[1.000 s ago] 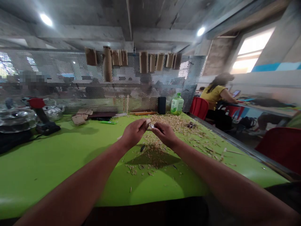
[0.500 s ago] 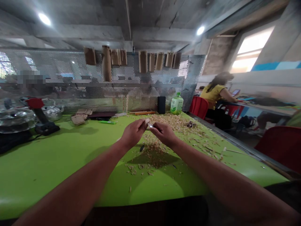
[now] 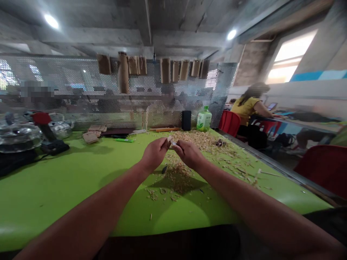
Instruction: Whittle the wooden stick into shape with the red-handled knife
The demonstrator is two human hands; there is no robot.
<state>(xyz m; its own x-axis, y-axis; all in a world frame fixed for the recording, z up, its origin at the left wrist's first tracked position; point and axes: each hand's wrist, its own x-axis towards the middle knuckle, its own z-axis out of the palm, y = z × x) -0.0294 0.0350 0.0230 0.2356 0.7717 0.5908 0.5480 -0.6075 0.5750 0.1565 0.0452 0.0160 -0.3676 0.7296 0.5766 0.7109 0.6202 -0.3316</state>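
Just above the table, my left hand (image 3: 154,152) is closed round a small pale piece of wood (image 3: 169,138), whose end shows past the thumb. My right hand (image 3: 190,153) is closed on a carving knife (image 3: 173,143); only its shiny blade shows, against the wood, and the handle is hidden in the fist. The two hands nearly meet, thumbs toward each other. Under them lies a heap of wood shavings (image 3: 181,173) with a small dark piece (image 3: 164,169) at its left edge.
More shavings (image 3: 200,139) spread over the green tabletop (image 3: 89,187) to the right. A green bottle (image 3: 204,120) and a black box (image 3: 186,120) stand at the back. At left are a red-and-black power tool (image 3: 46,131) and glassy pots (image 3: 18,135). A person in yellow (image 3: 244,106) sits at right.
Almost nothing differs. Both hands keep their hold at nearly the same spot, with only a slight shift of the fingers and of the camera.
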